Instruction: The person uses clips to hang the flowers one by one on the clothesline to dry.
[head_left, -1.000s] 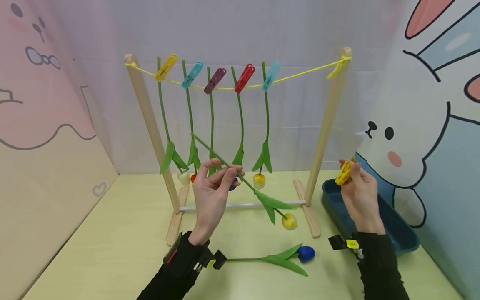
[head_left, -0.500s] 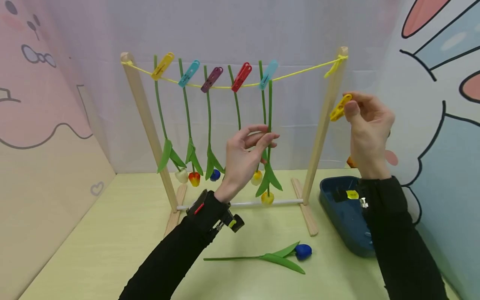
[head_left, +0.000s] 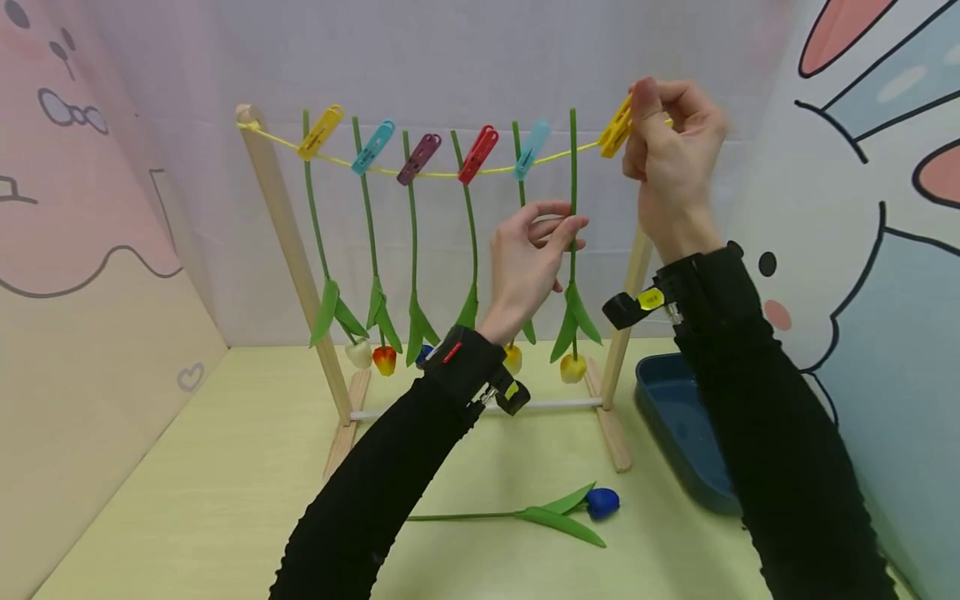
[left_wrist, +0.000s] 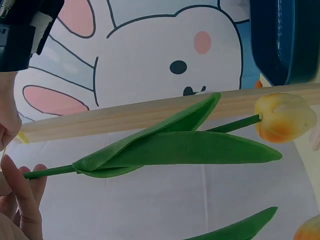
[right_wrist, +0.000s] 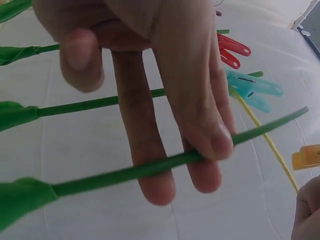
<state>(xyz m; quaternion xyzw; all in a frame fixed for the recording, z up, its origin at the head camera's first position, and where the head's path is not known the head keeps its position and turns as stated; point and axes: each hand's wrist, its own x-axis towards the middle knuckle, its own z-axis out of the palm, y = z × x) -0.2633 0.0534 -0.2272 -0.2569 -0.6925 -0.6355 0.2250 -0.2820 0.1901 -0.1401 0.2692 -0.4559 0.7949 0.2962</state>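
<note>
My left hand (head_left: 525, 258) pinches the green stem of an upside-down yellow artificial tulip (head_left: 573, 368). Its stem stands upright and crosses the yellow cord (head_left: 557, 156), the top poking above it. In the right wrist view the left thumb and fingers press the stem (right_wrist: 105, 178) below the cord. My right hand (head_left: 678, 158) holds a yellow clothespin (head_left: 615, 132) at the cord, a little right of that stem. Several tulips hang to the left, clipped by yellow, blue, purple, red and light blue (head_left: 532, 150) clothespins. The left wrist view shows the held tulip's leaves (left_wrist: 190, 147) and bloom.
The cord runs between two wooden posts (head_left: 288, 242) joined low down by a white rod (head_left: 566, 404). A blue tulip (head_left: 602, 503) lies on the table (head_left: 187, 483) in front. A dark blue basin (head_left: 678, 417) stands at the right, partly behind my right arm.
My left hand has lifted the yellow tulip, turned it bloom down and moved it right to the cord. My right hand has risen from over the basin to the cord with the yellow clothespin.
</note>
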